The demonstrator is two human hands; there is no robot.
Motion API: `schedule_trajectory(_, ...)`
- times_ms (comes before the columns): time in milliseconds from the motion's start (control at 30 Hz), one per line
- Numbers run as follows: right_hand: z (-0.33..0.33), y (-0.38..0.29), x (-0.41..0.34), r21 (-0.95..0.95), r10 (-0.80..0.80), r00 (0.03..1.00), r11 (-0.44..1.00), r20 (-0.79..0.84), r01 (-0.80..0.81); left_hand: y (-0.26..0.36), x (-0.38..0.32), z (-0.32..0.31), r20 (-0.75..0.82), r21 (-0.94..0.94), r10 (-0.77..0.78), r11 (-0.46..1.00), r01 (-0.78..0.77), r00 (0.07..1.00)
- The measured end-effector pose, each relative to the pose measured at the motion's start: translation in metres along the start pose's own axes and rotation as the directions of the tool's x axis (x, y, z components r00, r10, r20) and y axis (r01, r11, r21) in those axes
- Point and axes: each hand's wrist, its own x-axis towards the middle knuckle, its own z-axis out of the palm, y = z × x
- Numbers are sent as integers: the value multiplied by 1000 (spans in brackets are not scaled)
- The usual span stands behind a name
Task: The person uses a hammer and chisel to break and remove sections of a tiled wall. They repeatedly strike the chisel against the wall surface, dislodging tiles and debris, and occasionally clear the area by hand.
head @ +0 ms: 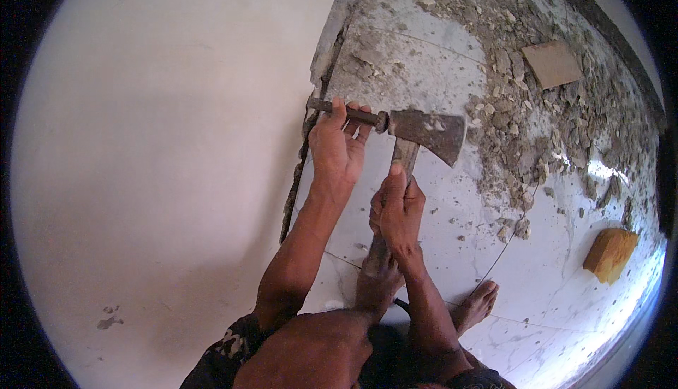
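My left hand (339, 140) grips a dark metal chisel (361, 115), held nearly level with its tip at the broken lower edge of the wall (185, 140). My right hand (396, 203) is wrapped around the wooden handle (406, 151) of an axe. The flat back of the rusty axe head (430, 130) is right against the chisel's mushroomed end, or very close to it; I cannot tell which. Its blade edge faces right, away from the wall. Along the wall's foot runs a rough, chipped gap (297, 177).
Broken mortar rubble (508, 108) lies over the white marble-patterned floor tiles (556, 262). A flat tile piece (552, 64) rests on the debris, and an orange-yellow block (610, 254) sits at the right. My bare feet (476, 304) are on the tiles below my hands.
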Motion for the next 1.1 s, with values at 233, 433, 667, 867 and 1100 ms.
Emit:
schedule_trajectory(233, 8, -61, -7, 36, 156, 985, 987, 76, -159, -9, -3, -9, 12, 46, -61, 997, 60, 998)
schedule_trajectory(433, 6, -90, 6, 19, 46, 996, 999, 75, -48, -15, -14, 6, 57, 133, -26, 991, 19, 998)
schedule_trajectory(667, 12, -77, -4, -46, 190, 971, 982, 148, -185, -5, -7, 9, 96, 188, 46, 980, -63, 994)
schedule_trajectory(867, 11, -67, -11, -242, 211, 929, 960, 305, -138, 1, 2, 7, 123, 182, 25, 982, -47, 992)
schedule_trajectory(1100, -29, -121, -7, 99, -195, 974, 973, -117, 206, 12, 3, 5, 117, 157, 41, 986, -59, 992)
